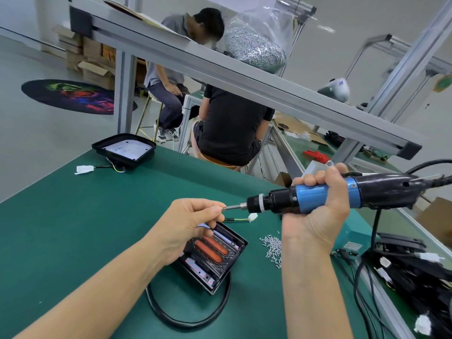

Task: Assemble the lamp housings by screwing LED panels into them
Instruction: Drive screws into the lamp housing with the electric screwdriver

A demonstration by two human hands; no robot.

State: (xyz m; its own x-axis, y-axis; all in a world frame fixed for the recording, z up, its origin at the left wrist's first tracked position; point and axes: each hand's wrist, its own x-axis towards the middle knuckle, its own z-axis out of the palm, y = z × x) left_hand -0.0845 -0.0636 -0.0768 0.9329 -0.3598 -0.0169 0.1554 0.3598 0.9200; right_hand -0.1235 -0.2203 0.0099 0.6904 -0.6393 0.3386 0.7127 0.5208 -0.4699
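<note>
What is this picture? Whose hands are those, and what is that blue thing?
A person wears a camera on the head, so you look down at their own two hands, as if you were them. They sit at a green table and put lamps together.

The right hand grips an electric screwdriver, blue and black, with a cable at its back. The left hand pinches a tiny screw and sets it against the screwdriver's tip.

Under the left hand lies an open lamp housing, a black box with orange and red parts inside. It sits on a black ring. Beside it is a little pile of screws. Farther away lies another housing with a white panel in it. On the right is a heap of black cables. Two other people sit behind the table.
</note>
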